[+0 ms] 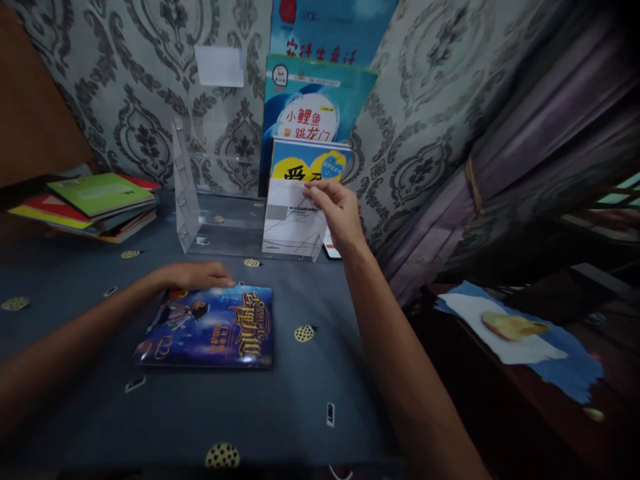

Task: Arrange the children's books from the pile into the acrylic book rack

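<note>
While the right hand [336, 210] is up at the rack's right end, the left hand [197, 275] is down on the table, at the far edge of the dark blue book [215, 330]. Key relation: two books, two poses, one hand each.

White booklet [290, 230]: in the front of the clear rack [186, 207], right end, standing with a slight lean back, long axis up-down. Right thumb and forefinger look pinched together on its top edge, toward the right corner, so the booklet's body runs down and a bit left from the fingertips. Right hand is clearly the nearer one.

Dark blue book: flat on the tablecloth [300, 407], cover up, just in front of the rack and below-left of the right fingertips. Long axis looks left-right, roughly parallel to the rack. Left fingers lie side by side over its far edge; thumb hidden, can't tell if they grip or just rest.

Behind the booklet, stepped upward: yellow-and-blue book [303, 162], then teal book [320, 100]. Book stack [105, 200] sits left of the rack, well apart from both hands.
</note>
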The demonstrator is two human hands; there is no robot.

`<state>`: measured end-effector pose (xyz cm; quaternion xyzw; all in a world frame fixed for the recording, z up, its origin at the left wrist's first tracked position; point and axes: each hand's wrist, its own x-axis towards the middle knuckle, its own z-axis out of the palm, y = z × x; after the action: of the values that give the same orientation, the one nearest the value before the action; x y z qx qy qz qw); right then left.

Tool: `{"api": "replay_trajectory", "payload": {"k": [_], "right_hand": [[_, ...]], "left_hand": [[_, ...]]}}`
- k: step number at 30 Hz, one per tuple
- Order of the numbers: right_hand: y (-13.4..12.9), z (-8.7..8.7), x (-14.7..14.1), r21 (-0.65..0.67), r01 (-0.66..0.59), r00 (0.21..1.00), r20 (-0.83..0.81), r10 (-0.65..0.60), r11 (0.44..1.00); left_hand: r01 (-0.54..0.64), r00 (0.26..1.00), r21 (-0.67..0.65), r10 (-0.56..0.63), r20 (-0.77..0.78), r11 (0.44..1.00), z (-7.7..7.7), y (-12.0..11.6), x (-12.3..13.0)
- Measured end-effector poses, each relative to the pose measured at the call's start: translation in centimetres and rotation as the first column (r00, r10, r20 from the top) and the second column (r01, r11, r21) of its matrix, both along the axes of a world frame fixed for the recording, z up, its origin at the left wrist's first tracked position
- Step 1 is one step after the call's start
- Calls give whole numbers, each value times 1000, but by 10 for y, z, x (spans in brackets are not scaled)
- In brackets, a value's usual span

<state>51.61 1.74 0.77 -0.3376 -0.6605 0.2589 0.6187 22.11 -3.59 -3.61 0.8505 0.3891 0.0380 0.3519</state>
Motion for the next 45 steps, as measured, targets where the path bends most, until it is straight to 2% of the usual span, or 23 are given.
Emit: {"api": "replay_trajectory", "payload": {"k": [3, 6, 10, 15, 21, 25, 28, 30, 33, 38, 41, 45], "right_hand": [[3, -3, 0, 27, 5, 1000, 28, -6, 1000], [5, -5, 0, 65, 1, 999, 40, -4, 998], [5, -7, -1, 80, 2, 998, 65, -7, 997], [-1, -9, -4, 97, -12, 994, 112, 1, 995], [-11, -18, -9, 43, -21, 983, 184, 13, 999], [-29, -38, -19, -42, -59, 954, 292, 69, 997], [-54, -63, -27, -118, -98, 875, 463, 142, 988], [-73, -80, -29, -150, -99, 814, 557, 167, 984], [-97, -102, -27, -157, -105, 745, 642, 182, 982], [-127, -114, -20, -123, -51, 631, 765, 127, 991], [-147, -114, -18, -79, -44, 565, 820, 90, 996], [-162, -116, -12, -29, -85, 526, 847, 70, 996]], "left_hand": [[87, 986, 132, -67, -154, 987, -10, -3, 0], [99, 985, 365, -38, -170, 926, -17, -12, 8], [187, 978, 490, -116, -171, 851, -24, -30, 31], [284, 955, 522, -185, -234, 804, -25, -53, 50], [350, 937, 481, -298, -184, 804, -16, -92, 44], [341, 940, 468, -303, -157, 815, -16, -115, 39], [342, 940, 468, -307, -152, 815, -23, -123, 32], [320, 947, 471, -275, -165, 822, -29, -123, 22], [226, 970, 486, -149, -192, 844, -39, -118, -1], [120, 966, 483, 11, -260, 867, -50, -108, -39], [62, 966, 505, 74, -246, 861, -57, -114, -41], [-90, 946, 587, 253, -202, 805, -66, -132, -21]]}}
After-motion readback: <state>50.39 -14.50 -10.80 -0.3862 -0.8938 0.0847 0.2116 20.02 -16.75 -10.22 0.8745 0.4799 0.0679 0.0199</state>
